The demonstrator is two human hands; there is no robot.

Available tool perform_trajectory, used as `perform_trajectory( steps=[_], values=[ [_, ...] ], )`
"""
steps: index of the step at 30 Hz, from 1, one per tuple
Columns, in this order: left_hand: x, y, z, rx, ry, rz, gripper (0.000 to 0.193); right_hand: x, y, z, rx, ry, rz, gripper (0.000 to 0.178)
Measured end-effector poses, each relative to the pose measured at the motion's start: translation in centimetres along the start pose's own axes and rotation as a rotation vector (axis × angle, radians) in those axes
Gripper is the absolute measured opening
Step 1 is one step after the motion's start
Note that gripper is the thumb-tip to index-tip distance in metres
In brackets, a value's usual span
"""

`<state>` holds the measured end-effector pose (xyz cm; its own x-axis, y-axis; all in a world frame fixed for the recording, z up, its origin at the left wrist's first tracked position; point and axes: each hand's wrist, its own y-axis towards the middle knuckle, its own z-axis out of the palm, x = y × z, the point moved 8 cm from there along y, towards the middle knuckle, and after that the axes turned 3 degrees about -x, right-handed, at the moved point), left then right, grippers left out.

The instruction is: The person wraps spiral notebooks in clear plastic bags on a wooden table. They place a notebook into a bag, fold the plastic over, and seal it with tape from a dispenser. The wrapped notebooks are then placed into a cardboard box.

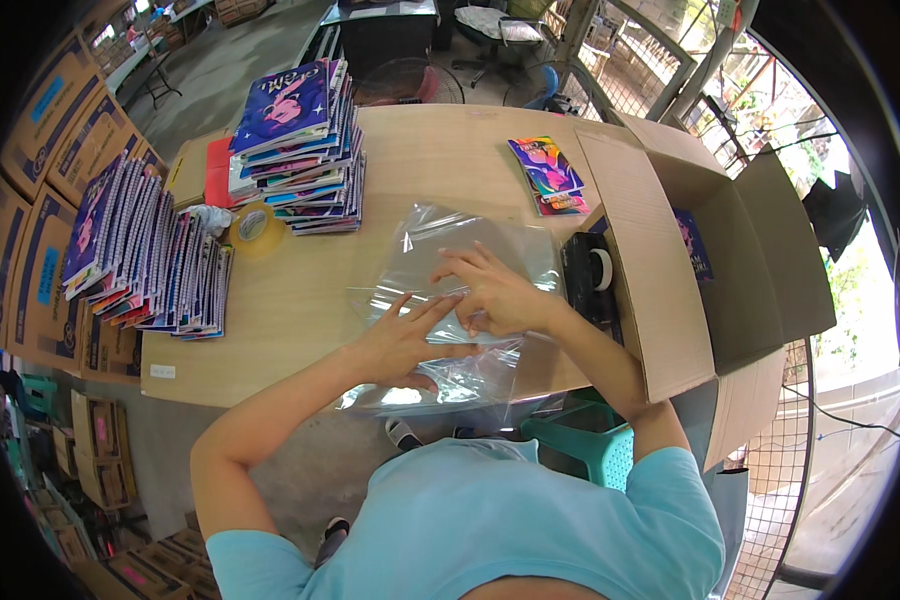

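Observation:
Clear plastic sheets or bags (432, 240) lie in a loose, shiny pile at the middle of the table, some hanging over its near edge. My left hand (407, 347) rests on the plastic with its fingers spread. Just right of it and a little farther away, my right hand (497, 293) is over the same plastic, some fingers stretched out and others bent. Nothing visible is gripped in either hand. Whether the plastic is one piece or several layers is hard to make out.
Tall stacks of spiral notebooks (288, 108) and more notebooks (150, 250) stand at the left, beside a tape roll (256, 230). Small colourful booklets (548, 172) lie far right. An open carton (660, 270) and a black tape dispenser (582, 275) flank the right; a green stool (595, 440) stands below.

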<state>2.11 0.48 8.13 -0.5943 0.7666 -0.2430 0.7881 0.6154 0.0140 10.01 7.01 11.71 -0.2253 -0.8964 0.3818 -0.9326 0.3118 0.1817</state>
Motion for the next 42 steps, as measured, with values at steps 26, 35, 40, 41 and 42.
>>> perform_trajectory(
  steps=[26,35,40,41,42],
  values=[
    [0.9,-0.3,1.5,-0.216,0.105,-0.039,0.076,-10.5,0.2,4.8,-0.091,0.142,0.699,0.072],
    [1.5,-0.4,1.3,-0.133,-0.024,-0.124,0.087,-17.2,-32.5,4.0,-1.111,0.102,1.412,0.031],
    [1.7,-0.2,1.3,-0.109,-0.03,-0.129,0.088,-23.4,-38.6,8.2,-1.017,0.479,1.606,0.028],
    [1.7,-0.2,1.3,-0.108,-0.027,-0.124,0.088,-24.0,-38.6,8.3,-1.021,0.486,1.609,0.027],
    [1.6,-0.1,1.3,-0.107,-0.024,-0.117,0.088,-24.8,-38.6,8.2,-1.027,0.476,1.614,0.027]
  ],
)
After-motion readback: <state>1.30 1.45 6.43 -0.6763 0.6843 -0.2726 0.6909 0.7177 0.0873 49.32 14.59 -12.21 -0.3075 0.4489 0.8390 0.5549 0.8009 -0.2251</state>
